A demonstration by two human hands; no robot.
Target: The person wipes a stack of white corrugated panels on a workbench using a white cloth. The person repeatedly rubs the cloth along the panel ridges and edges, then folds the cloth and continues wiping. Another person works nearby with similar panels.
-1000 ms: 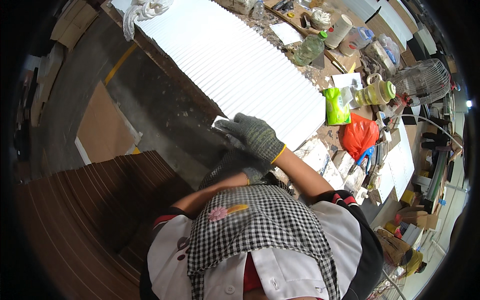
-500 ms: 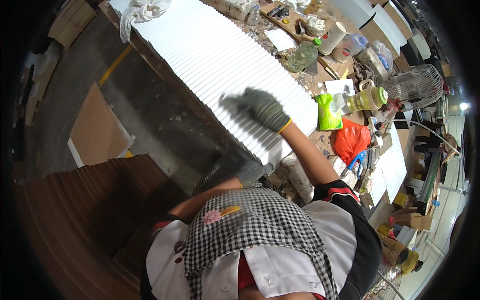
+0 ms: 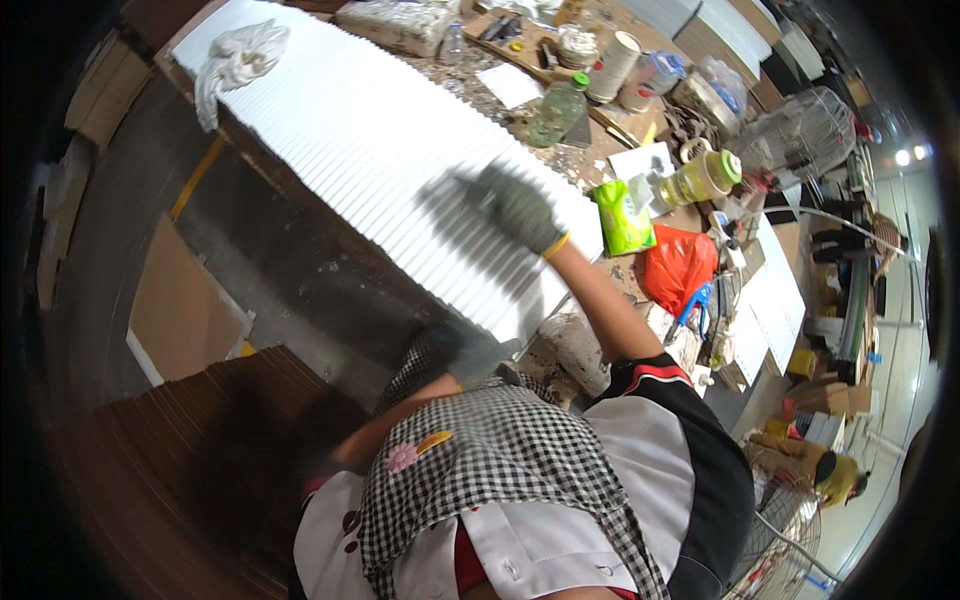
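A long row of overlapping white sheets or strips (image 3: 330,120) lies across the bench, their edges making fine parallel ridges. Over its near right part reaches my right hand (image 3: 515,212) in a dark grey-green glove with a yellow cuff. Its fingers are smeared by motion and point left, so anything in them cannot be made out. My left hand (image 3: 480,358), in a similar grey glove, is close to my checked apron, by the near end of the white row. That hand is blurred too, and its grip does not show.
A white cloth (image 3: 240,55) lies on the row's far left end. To the right are a green-capped bottle (image 3: 558,112), a green tissue pack (image 3: 624,218), a drink bottle (image 3: 700,180) and a red plastic bag (image 3: 680,265). Brown boards (image 3: 200,440) are stacked at lower left.
The bench and its things have shifted left in view as the head turned. My right hand stays over the white row, its fingers still blurred; my left hand remains near the apron.
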